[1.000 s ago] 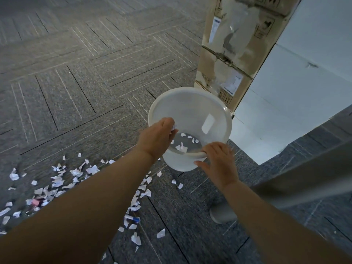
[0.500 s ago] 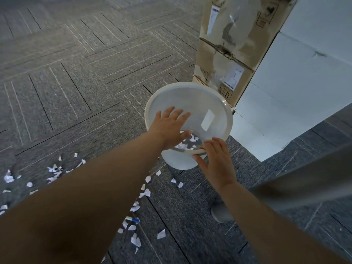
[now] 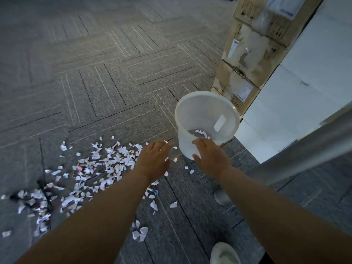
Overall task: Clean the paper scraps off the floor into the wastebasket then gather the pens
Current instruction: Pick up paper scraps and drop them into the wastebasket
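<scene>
Many white paper scraps [image 3: 106, 168] litter carpet beside translucent wastebasket [image 3: 206, 121].

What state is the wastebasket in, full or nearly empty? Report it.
Nearly empty. The translucent wastebasket stands upright with only a thin scatter of scraps on its bottom; most paper scraps lie on the carpet beside it.

Nothing really readable here. Cardboard boxes [image 3: 253, 54] printed with dark handling symbols, white stickers stuck on, all print too blurred to be made out. Blank pale patch seen on wastebasket [image 3: 206, 121] wall. No brand, number or word legible anywhere.
</scene>
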Motion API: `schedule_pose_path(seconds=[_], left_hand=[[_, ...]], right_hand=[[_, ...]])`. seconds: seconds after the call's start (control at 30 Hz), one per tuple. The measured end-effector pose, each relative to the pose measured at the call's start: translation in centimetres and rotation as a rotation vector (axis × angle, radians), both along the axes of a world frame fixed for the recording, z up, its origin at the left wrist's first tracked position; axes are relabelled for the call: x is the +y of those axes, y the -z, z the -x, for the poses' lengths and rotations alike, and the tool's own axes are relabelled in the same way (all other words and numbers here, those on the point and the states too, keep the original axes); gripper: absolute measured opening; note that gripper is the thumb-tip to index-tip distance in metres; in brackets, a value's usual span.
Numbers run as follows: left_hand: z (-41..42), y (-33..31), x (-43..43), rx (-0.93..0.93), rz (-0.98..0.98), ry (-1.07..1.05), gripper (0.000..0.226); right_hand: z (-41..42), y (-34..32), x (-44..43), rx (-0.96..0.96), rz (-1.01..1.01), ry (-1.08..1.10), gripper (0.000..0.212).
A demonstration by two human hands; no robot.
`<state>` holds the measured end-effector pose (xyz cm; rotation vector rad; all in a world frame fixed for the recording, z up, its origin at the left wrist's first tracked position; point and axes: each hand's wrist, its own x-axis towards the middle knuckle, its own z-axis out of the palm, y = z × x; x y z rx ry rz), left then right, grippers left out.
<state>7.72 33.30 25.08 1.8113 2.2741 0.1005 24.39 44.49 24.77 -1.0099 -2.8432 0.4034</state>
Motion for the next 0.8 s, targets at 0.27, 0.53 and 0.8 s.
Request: schedule_pose_path(seconds=[0.27,0.53,0.8], left_hand=[[3.7,1.3,-12.2,-0.074,0.013,-0.093,0.052],[8.3,13.1,-14.1,-0.044,0.219,-0.169,0.058],[11.6,23.9,-7.4,-0.05,0.364,-0.176,0.066]], right_hand=[[5.0,1.5,-9.9,0.008,0.07,-0.015,0.035],[6.9,14.5,-9.5,-0.158,0.186,0.266,0.051],[6.5,26.0,-2.8,-0.472,0.309,0.516,0.08]])
